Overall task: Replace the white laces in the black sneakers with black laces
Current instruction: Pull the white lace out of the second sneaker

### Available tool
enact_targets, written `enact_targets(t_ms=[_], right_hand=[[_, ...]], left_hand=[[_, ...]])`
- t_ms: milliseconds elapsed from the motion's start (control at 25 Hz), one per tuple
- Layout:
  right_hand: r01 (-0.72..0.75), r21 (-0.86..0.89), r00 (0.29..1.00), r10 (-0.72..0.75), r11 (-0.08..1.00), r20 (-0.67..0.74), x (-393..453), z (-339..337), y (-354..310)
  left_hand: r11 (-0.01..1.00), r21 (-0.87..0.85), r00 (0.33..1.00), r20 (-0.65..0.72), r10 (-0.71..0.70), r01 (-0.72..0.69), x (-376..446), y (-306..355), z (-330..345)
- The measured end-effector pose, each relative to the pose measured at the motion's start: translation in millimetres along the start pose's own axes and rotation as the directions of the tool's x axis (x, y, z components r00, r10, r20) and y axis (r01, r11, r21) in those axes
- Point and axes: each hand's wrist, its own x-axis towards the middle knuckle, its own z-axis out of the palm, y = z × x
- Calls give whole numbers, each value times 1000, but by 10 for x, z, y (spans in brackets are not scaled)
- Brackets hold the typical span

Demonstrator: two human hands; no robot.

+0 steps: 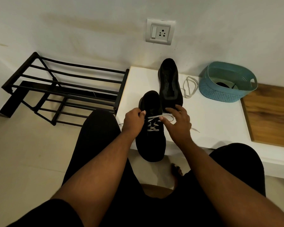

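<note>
A black sneaker [152,141] laced with a white lace [152,124] lies on the white table's front edge, toe hanging over it. My left hand [133,121] grips the shoe's left collar, thumb by the top eyelets. My right hand [179,123] pinches a loop of that white lace at the top of the shoe, its other fingers spread. A second black sneaker [170,82] without laces lies further back. A loose white lace [189,86] sits to its right. Black laces [223,84] lie inside the teal basket [220,92].
The white table [211,122] stands against the wall, a wooden board [270,115] at its right. A black metal shoe rack [61,89] stands to the left on the floor. My knees in black shorts frame the table's front; a bare foot [176,171] shows below.
</note>
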Motion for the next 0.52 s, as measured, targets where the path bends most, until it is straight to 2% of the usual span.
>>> enact_targets(t_ms=[80, 120, 200, 240, 320, 400, 480, 520], right_hand=[[219, -245, 972, -187, 945, 144, 95, 56, -169], [284, -346, 951, -218, 894, 218, 138, 103, -245], [332, -493, 930, -191, 804, 315, 212, 184, -343], [328, -503, 928, -171, 800, 332, 241, 201, -372], [239, -343, 949, -144, 908, 279, 284, 225, -322], [28, 23, 998, -29, 999, 55, 312, 121, -205], [-148, 350, 974, 198, 925, -112, 313, -86, -58], [-200, 374, 954, 267, 906, -136, 279, -184, 7]], left_hand=[[1000, -16, 1000, -1, 12, -12, -6, 5, 0], [1000, -26, 1000, 3, 15, -15, -4, 6, 0], [999, -37, 1000, 13, 19, -18, -7, 1, -4], [999, -37, 1000, 14, 20, -20, -11, -4, -7], [999, -34, 1000, 12, 19, -19, -10, -24, -15], [999, -33, 1000, 13, 15, -14, 7, -36, -16], [1000, -19, 1000, 15, 14, -13, 11, -19, -16], [1000, -16, 1000, 9, 12, -12, 7, -11, -8]])
